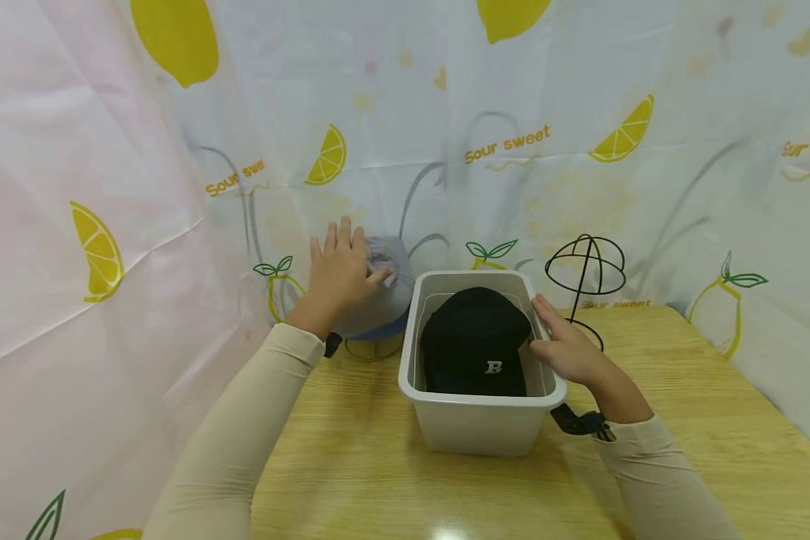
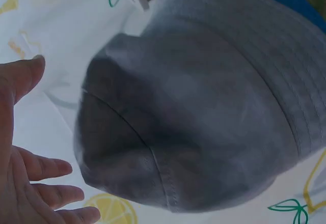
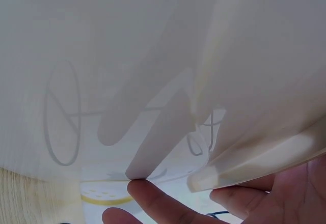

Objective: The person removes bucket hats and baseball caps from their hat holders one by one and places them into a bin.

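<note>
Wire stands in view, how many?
2. Bare stand beyond the right hand; covered stand under the grey hat, only its base showing. Bin could hide others.

Bin (image 1: 481, 426): white plastic, smooth and glossy, with soft reflections on its outside.
Grey hat (image 2: 204, 102): soft matt cloth, lightly wrinkled, rows of stitching on the brim.
Black cap (image 1: 475, 326): dull, matt cloth.
Stand (image 1: 582, 282): thin, smooth black wire, metal-looking.
Counter (image 1: 351, 450): wood-grain surface, smooth, with a bright glossy patch.
Wall sheet (image 1: 391, 90): thin, creased, faintly shiny.
Sleeves (image 1: 226, 431): matt cloth, finely wrinkled.
</note>
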The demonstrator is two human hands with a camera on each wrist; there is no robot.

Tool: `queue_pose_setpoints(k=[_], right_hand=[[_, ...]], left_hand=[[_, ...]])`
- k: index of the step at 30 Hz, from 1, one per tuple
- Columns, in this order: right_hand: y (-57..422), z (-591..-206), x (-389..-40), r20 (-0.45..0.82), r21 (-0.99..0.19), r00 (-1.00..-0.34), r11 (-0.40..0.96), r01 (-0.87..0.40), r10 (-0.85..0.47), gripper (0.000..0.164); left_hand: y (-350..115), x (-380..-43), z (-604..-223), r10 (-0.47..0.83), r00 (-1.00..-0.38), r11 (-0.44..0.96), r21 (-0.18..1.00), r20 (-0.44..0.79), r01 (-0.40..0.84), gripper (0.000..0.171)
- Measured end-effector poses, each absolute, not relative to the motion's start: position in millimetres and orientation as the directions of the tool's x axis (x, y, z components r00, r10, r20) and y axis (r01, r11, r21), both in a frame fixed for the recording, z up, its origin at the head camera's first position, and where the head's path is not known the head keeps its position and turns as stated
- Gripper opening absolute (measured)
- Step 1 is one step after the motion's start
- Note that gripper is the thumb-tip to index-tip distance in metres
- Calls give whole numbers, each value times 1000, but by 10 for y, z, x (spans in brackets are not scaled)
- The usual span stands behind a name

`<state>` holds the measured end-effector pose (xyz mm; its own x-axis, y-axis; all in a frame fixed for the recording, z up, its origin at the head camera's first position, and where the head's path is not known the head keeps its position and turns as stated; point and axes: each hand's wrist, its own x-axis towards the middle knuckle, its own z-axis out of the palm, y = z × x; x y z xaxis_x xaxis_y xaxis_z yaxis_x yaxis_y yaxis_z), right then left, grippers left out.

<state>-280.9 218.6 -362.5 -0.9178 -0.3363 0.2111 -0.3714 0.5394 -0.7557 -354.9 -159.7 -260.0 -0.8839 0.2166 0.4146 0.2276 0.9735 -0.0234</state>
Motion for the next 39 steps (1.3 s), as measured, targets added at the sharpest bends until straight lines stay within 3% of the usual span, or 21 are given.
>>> queue_pose_setpoints(k=[6,13,20,27,39], right_hand=[[2187,-3628,-2807,205,-758,-920,540,-365,-334,84],[2186,-3629,-2803,200,-760,-923,543,-358,-329,85],[2190,-3624,-2806,198,-767,-924,536,-353,-326,86],[2177,-3615,-2803,211,-779,-917,508,-367,-339,87],[2186,-3626,-2807,209,-770,-920,524,-363,-331,84]], left_hand=[[-1715,-3629,-2543,159,-912,985,0,379,172,93],[-1816,-3656,-2542,151,-910,986,7,385,167,70],[-1869,-3686,-2581,181,-862,982,-32,474,189,35],[-1904,-3721,-2596,176,-823,983,-48,540,178,29],[-1878,-3764,-2421,175,-699,974,-19,694,225,18]])
